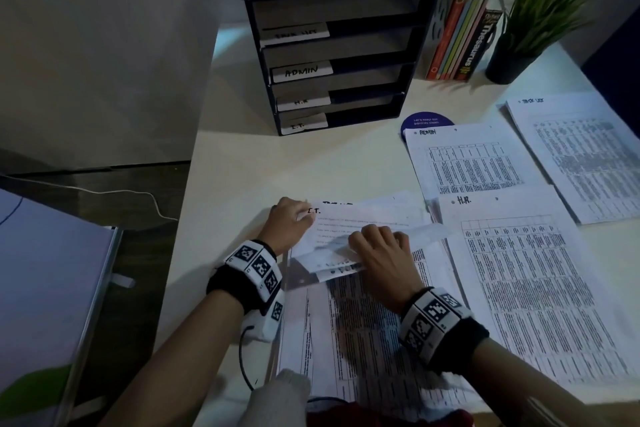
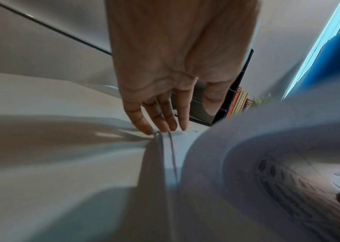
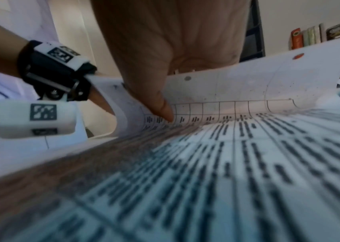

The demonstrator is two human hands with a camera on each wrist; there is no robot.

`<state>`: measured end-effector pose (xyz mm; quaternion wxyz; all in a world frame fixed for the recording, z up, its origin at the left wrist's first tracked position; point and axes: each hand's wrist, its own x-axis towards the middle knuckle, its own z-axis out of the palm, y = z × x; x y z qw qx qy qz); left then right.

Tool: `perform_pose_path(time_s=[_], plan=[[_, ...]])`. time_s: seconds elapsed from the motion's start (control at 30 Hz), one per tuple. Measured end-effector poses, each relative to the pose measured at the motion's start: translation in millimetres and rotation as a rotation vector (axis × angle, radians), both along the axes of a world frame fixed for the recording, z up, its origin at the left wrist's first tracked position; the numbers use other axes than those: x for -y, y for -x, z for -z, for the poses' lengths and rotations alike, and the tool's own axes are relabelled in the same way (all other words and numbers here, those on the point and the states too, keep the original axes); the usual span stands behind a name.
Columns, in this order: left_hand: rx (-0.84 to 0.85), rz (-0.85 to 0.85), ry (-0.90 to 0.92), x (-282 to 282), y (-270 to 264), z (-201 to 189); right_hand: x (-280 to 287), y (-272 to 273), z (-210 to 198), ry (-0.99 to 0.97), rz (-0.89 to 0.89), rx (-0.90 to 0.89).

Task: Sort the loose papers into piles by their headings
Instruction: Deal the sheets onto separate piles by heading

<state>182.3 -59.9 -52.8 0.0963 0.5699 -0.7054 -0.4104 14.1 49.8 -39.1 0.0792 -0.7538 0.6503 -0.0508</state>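
I have three piles laid out at the right of the head frame: an ADMIN pile (image 1: 474, 163), a pile (image 1: 581, 152) at the far right whose heading I cannot read, and an H.R. pile (image 1: 533, 288) below them. The unsorted stack (image 1: 374, 340) sits at lower centre on the surface (image 1: 277, 163), so there is plenty left to do.

My right hand (image 1: 381, 253) has its fingers curled over the top edges of several sheets, folding them toward me; the wrist view shows the thumb (image 3: 163, 106) pressed into the curl of a printed sheet (image 3: 237, 91). That grip holds the folded sheets firmly. Beneath them an I.T. sheet (image 1: 363, 218) is exposed. My left hand (image 1: 287, 222) rests on its upper left corner with fairly straight fingers (image 2: 160, 119), tips on the paper edge, holding nothing.

I judge I.T. has no pile yet, so this sheet would start one. The labelled tray rack (image 1: 332, 55) stands at upper centre.
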Motion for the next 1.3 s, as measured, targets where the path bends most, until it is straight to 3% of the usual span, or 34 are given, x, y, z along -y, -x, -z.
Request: perform_pose_path(time_s=[0.13, 0.23, 0.33, 0.47, 0.6, 0.67, 0.73, 0.77, 0.83, 0.93, 1.1, 1.23, 1.3], plan=[[-0.171, 0.025, -0.132, -6.8, 1.4, -19.0, 14.1, 4.7, -22.2, -0.094, 0.053, 0.071], [-0.392, -0.134, -0.244, -22.2, 9.6, -44.9, 34.8, 15.1, -43.2, -0.023, 0.147, 0.105], [-0.511, -0.265, -0.122, -29.3, 13.3, -48.8, 59.7, 29.6, -70.1, 0.019, 0.297, 0.228], [-0.428, -0.253, 0.04, -27.0, 25.1, -54.8, 74.7, 44.2, -100.0, 0.157, 0.367, 0.523], [-0.616, -0.412, 0.08, -15.8, 33.3, -80.7, 71.4, 78.4, -102.4, 0.439, 0.775, 0.561], [-0.728, -0.434, 0.076, -8.9, 36.4, -95.4, 64.5, 96.9, -97.5, 0.412, 0.897, 0.864], [-0.786, -0.397, 0.076, -4.5, 42.4, -110.2, 59.6, 105.1, -90.6, 0.219, 0.81, 1.373], [-0.791, -0.363, 0.082, -3.2, 47.0, -117.2, 57.0, 106.1, -90.0, 0.154, 0.744, 1.495], [-0.774, -0.288, 0.102, -0.9, 59.5, -128.8, 53.4, 107.6, -95.8, 0.163, 0.663, 1.466], [-0.765, -0.265, 0.149, 3.3, 77.6, -139.6, 55.1, 116.8, -113.7, 0.364, 0.546, 1.421], [-0.941, -0.339, 0.089, 6.2, 110.3, -150.6, 68.2, 151.0, -129.4, 0.533, 0.436, 1.545], [-0.705, -0.27, 0.051, -5.9, 137.5, -149.3, 77.7, 177.3, -131.7, 0.526, 0.42, 1.718], [-0.623, -0.325, 0.136, -4.1, 148.8, -151.1, 81.6, 188.4, -116.0, 0.439, 0.476, 1.64]])
